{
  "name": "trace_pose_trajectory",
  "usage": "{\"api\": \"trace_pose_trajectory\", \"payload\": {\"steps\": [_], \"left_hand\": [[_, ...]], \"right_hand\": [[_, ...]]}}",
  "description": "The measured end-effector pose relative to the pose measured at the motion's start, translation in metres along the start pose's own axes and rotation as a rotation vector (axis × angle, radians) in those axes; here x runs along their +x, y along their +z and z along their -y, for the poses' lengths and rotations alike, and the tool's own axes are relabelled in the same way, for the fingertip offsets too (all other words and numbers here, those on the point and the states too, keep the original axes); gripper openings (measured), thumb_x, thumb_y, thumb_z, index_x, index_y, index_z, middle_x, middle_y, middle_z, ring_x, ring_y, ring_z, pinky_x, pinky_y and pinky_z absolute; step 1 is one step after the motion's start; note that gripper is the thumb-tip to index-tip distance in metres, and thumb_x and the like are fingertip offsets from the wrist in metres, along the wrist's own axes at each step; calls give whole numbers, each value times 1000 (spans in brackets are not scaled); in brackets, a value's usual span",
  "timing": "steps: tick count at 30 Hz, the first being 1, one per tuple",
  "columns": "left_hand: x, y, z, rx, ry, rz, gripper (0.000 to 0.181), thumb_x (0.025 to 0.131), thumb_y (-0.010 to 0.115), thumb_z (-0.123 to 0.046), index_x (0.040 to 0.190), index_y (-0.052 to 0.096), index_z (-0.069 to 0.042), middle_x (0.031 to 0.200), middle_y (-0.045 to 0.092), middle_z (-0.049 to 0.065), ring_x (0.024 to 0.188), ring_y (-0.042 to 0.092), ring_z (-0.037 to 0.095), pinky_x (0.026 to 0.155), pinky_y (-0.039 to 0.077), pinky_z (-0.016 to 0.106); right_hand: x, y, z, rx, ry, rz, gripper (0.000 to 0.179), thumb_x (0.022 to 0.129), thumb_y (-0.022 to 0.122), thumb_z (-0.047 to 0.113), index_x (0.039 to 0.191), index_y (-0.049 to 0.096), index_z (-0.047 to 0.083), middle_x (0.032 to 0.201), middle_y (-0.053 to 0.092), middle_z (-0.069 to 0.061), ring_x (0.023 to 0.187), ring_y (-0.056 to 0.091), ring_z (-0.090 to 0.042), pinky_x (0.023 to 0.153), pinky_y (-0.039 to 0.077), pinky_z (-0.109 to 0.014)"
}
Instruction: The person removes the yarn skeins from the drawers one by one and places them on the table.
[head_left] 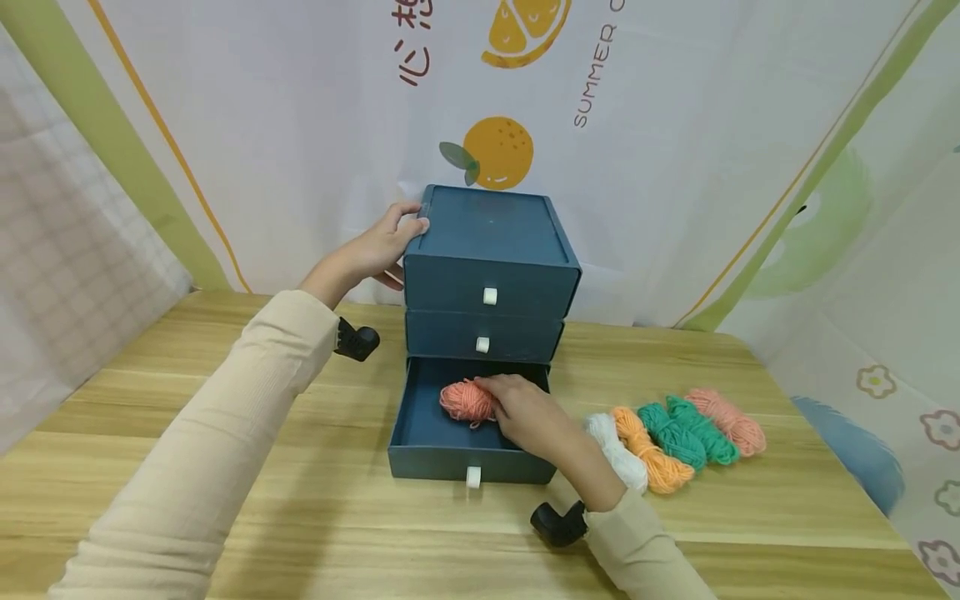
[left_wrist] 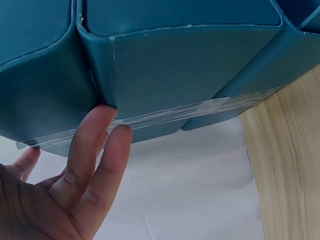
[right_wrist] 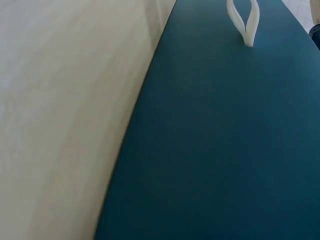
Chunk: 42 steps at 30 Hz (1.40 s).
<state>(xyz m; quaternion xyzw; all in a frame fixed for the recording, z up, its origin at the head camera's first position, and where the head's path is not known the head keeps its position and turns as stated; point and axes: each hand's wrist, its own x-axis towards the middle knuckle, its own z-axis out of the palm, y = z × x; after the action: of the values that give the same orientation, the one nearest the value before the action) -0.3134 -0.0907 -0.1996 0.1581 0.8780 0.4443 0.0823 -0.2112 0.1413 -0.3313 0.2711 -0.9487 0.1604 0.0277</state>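
Note:
A dark blue three-drawer cabinet (head_left: pixel 491 229) stands on the table, its bottom drawer (head_left: pixel 431 462) pulled out. My left hand (head_left: pixel 382 246) rests against the cabinet's left side near the top, thumb at the upper edge. In the left wrist view, fairly straight fingers (left_wrist: pixel 82 155) touch the side by a strip of clear tape (left_wrist: pixel 200 107). Inside the open drawer lies a coral-pink skein of yarn (head_left: pixel 467 402). My right hand (head_left: pixel 532 417) reaches over the drawer's right side and pinches the skein's right end. The right wrist view shows only the drawer front (right_wrist: pixel 215 130) and its white pull loop (right_wrist: pixel 245 25).
Right of the cabinet, a row of yarn skeins lies on the wooden table (head_left: pixel 337 517): white (head_left: pixel 615 450), orange (head_left: pixel 652 454), two green (head_left: pixel 686 433) and pink (head_left: pixel 727 421). A printed curtain (head_left: pixel 315 125) hangs close behind the cabinet.

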Motion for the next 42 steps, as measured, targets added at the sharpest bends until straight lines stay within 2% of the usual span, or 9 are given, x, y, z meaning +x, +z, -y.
{"api": "trace_pose_trajectory", "payload": {"steps": [7, 11, 14, 19, 26, 28, 33, 36, 42], "left_hand": [[0, 1, 1, -2, 0, 4, 62, 99, 22, -47, 149, -4, -21, 143, 33, 26, 90, 66, 35, 79, 53, 45], [0, 1, 2, 0, 3, 1, 62, 99, 22, -47, 149, -3, -21, 143, 32, 25, 90, 65, 35, 78, 54, 44], [0, 1, 2, -5, 1, 0, 62, 99, 22, -48, 149, -3, -22, 143, 33, 25, 90, 65, 35, 79, 54, 44], [0, 2, 2, -13, 3, -3, 61, 99, 22, -47, 149, -3, -21, 141, 35, 25, 88, 66, 35, 79, 54, 45], [-1, 2, 1, 4, -2, 1, 62, 99, 21, -48, 149, -4, -22, 141, 36, 26, 93, 64, 38, 77, 54, 43], [-1, 2, 1, 5, 0, -1, 62, 99, 21, -48, 149, -4, -22, 141, 36, 26, 94, 64, 39, 76, 54, 43], [-1, 2, 0, 7, -3, -1, 62, 99, 21, -48, 149, -4, -23, 141, 35, 26, 94, 64, 38, 76, 54, 43], [-2, 2, 0, 8, -2, 1, 62, 99, 21, -48, 149, -4, -23, 142, 34, 26, 95, 64, 39, 77, 54, 43], [-2, 1, 0, 11, -5, 2, 62, 99, 21, -49, 149, -4, -22, 143, 33, 26, 98, 63, 40, 76, 54, 43]], "right_hand": [[-1, 0, 0, 3, 38, 31, 22, 92, 58, 11, 112, 63, 5, 108, 64, -7, 95, 58, -19, 83, 49, -36], [-2, -1, 0, 4, 35, 49, 9, 90, 60, 10, 99, 62, 9, 85, 60, -1, 75, 50, -14, 64, 44, -28], [-3, -2, -1, 23, 23, 53, 6, 87, 61, 7, 91, 60, 12, 76, 53, 2, 69, 46, -13, 59, 39, -25], [-4, -3, -3, 75, 11, 35, 16, 84, 65, 3, 95, 56, 10, 82, 55, 0, 72, 46, -14, 63, 41, -27], [-6, -5, -3, 104, 17, 33, 45, 81, 66, 1, 124, 51, -1, 106, 59, -11, 92, 50, -20, 78, 44, -35], [-7, -7, -3, 81, 0, 41, 44, 80, 67, 1, 122, 55, -3, 105, 59, -12, 91, 49, -22, 78, 43, -35], [-9, -9, -3, 34, -43, 44, 27, 76, 73, 6, 102, 67, 0, 92, 55, -6, 83, 42, -19, 71, 37, -30], [-11, -12, -3, 51, -49, 63, 28, 75, 75, 8, 101, 67, 1, 96, 55, -6, 87, 44, -19, 73, 39, -29], [-14, -30, -4, 266, -8, 165, 32, 78, 73, 9, 104, 56, 3, 93, 62, -6, 73, 52, -12, 62, 46, -23]]}}
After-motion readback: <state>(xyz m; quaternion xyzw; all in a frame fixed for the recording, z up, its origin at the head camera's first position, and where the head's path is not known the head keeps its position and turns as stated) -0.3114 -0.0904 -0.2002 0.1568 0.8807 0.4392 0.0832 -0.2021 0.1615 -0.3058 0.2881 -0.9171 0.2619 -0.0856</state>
